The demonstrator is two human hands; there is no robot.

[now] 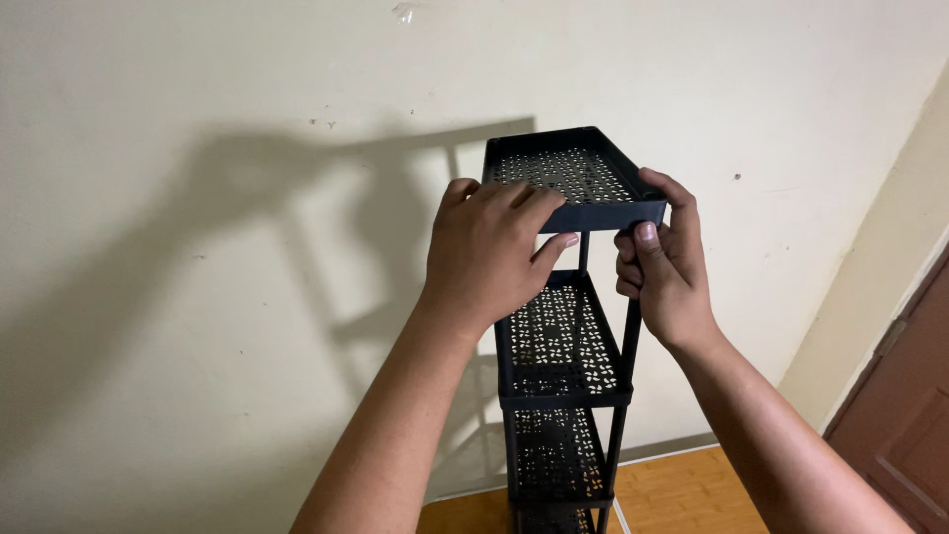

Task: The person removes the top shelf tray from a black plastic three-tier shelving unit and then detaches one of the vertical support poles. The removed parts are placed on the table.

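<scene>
Left hand point(491, 249) clamps the near-left corner of the top tray point(568, 176). Right hand point(664, 265) grips the near-right corner and the post point(627, 346) beneath it. Below the grip, perforated lower shelves point(560, 341) stack downward. Beyond stands the wall point(198, 247).

The centre of the frame is taken up by a tall black perforated shelf rack point(563, 346), with its top tray point(568, 176) gripped at both near corners. Open passage is found across the whole left half, bounded only by the cream wall point(198, 297). At right, room is narrowed by a brown door point(905, 425).
</scene>
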